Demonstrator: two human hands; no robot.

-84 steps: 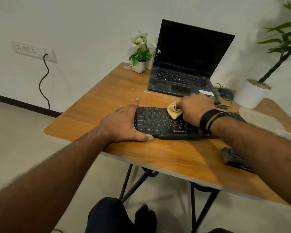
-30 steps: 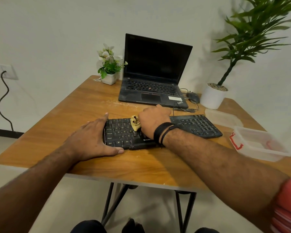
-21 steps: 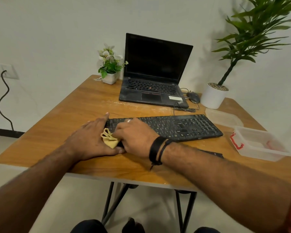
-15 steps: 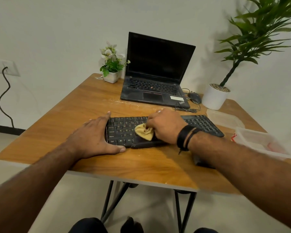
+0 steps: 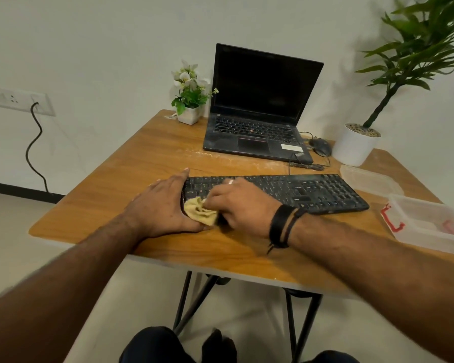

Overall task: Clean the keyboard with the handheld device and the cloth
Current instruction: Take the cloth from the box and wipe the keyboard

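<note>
Seen from a head-worn camera looking down, a black keyboard lies on a wooden table, its long axis running left to right across the person's front, its key rows facing up and its near edge toward the table's near edge. Its cable leads away toward a laptop standing open behind it.

Both hands meet at the keyboard's left end. The left hand lies flat with fingers straight, its palm on the table and against the keyboard's left edge, bracing it; it grasps nothing. The right hand has its fingers curled round a crumpled yellow cloth, pressing it onto the near left corner of the keyboard, touching the left hand's thumb.

From the cloth, nearly the whole keyboard stretches away to the right, so the coming wipe most likely runs rightward along the long axis. The right hand is the one placed to do it.

The handheld device is not in sight. An open clear plastic box and its lid sit just beyond the keyboard's right end.
</note>
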